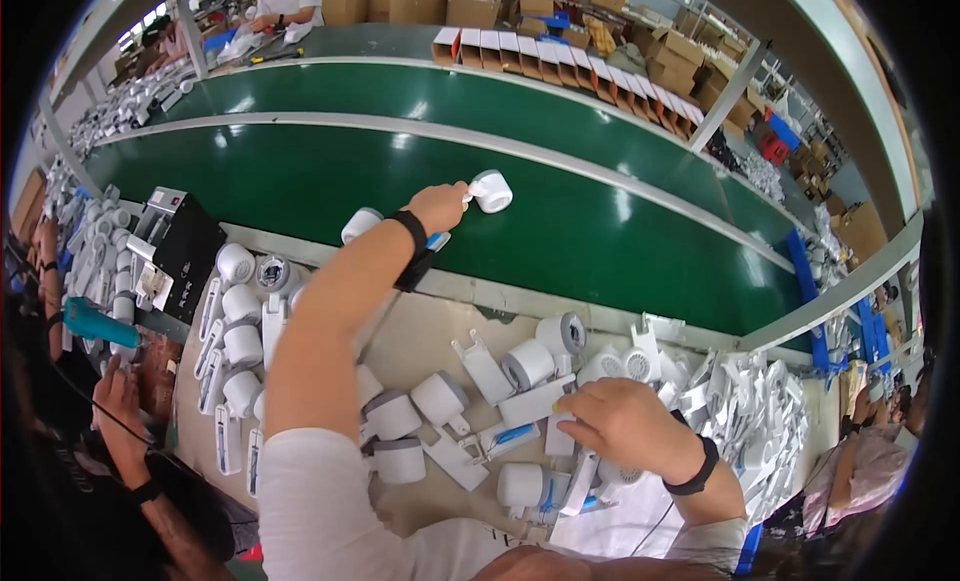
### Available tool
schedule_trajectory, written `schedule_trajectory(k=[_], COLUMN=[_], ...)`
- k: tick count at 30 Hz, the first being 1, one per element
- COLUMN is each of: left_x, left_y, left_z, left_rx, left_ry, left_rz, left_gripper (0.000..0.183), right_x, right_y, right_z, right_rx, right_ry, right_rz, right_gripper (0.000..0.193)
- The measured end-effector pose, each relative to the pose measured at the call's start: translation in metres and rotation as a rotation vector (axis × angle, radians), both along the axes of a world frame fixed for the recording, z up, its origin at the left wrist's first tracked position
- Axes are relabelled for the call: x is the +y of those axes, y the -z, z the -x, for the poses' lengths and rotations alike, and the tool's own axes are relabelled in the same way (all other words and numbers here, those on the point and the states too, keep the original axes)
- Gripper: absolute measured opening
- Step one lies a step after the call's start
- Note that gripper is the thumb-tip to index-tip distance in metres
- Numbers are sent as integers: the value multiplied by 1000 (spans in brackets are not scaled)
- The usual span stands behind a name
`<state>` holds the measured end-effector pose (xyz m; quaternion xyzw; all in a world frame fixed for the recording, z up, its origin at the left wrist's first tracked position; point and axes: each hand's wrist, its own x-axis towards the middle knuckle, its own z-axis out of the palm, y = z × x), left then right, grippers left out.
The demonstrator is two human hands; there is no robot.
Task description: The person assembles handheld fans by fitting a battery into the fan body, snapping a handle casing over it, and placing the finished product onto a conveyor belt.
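Observation:
My left hand reaches far out over the green conveyor belt, its fingers closed on the bracket end of a white track spotlight. The round lamp head points away from the fingers. Over the workbench, my right hand has its fingers bent together above a white oblong housing; whether they hold it or anything else I cannot make out. Around that hand lie several white spotlights, such as one round lamp head, and flat housings with blue parts. Another white spotlight sits at the belt's near edge, beside my left forearm.
A black boxy machine stands at the left, next to rows of spotlights. Left of me a co-worker's hand is near a teal power tool. White parts are heaped at the right. Open cartons line the far side.

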<state>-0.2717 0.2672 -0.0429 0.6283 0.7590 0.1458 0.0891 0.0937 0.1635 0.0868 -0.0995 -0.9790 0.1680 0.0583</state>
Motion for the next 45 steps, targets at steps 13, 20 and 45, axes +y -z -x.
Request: schedule_trajectory(k=[13, 20, 45], left_x=[-160, -192, -254], left_y=[-33, -112, -90], left_z=[-33, -118, -240], left_rx=[-100, -366, -1973], left_ry=[245, 312, 328], left_rz=[111, -29, 282], left_gripper=[19, 19, 36], right_x=[-33, -35, -75], right_y=[9, 21, 41], right_z=[-16, -24, -95], right_rx=[108, 279, 700], right_ry=[0, 254, 501], right_rz=[-22, 276, 1092], right_gripper=[18, 45, 83])
